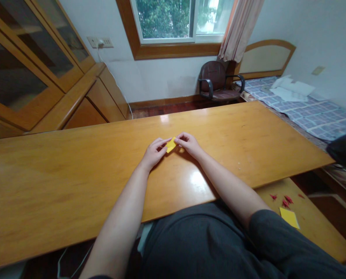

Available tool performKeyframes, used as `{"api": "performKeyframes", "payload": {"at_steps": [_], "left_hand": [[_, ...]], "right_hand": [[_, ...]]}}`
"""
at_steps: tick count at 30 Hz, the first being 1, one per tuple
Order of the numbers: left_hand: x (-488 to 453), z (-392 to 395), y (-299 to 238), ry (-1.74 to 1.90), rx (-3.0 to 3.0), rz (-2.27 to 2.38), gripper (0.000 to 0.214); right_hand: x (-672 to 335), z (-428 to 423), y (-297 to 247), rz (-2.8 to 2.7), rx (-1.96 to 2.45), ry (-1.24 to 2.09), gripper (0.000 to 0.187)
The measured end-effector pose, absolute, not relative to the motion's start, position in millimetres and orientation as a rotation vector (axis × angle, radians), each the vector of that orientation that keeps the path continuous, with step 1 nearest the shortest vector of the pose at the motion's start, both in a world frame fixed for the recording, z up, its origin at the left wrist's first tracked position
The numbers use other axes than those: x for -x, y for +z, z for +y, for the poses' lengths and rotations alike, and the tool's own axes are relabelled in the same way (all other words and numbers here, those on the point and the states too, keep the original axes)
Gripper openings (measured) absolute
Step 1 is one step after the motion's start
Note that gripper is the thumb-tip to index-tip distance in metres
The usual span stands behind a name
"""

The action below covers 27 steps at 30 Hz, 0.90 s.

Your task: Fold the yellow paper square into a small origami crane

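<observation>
A small yellow folded paper (170, 145) lies on the long wooden table (74, 170) near its middle. My left hand (154, 153) rests on the table with its fingertips pinched on the paper's left side. My right hand (189, 143) pinches the paper's right edge with curled fingers. Both forearms stretch across the tabletop toward the paper.
A lower wooden surface (309, 221) at the right holds a yellow paper square (289, 217) and several small red folded pieces (285, 200). Beyond the table stand a dark office chair (216, 81), a bed with a patterned cover (312, 108) and wooden cabinets (39, 77).
</observation>
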<state>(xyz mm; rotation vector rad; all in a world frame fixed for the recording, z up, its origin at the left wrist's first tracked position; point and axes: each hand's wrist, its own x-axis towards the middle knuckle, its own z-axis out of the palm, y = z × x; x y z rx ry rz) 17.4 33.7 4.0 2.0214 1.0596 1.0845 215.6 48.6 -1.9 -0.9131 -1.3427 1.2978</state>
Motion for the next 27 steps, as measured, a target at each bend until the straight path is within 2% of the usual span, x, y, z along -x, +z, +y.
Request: {"api": "performKeyframes", "payload": {"at_steps": [19,27], "left_hand": [[-20.0,30.2,6.5,1.102,-2.127,1.098,0.038],[-20.5,30.0,6.3,1.101,-2.140,1.109,0.037]], "right_hand": [[-215.7,50.5,-5.9,-1.308,0.890,1.293,0.033],[-214.0,50.1,-3.3,-1.257,0.911,1.315,0.039]]}}
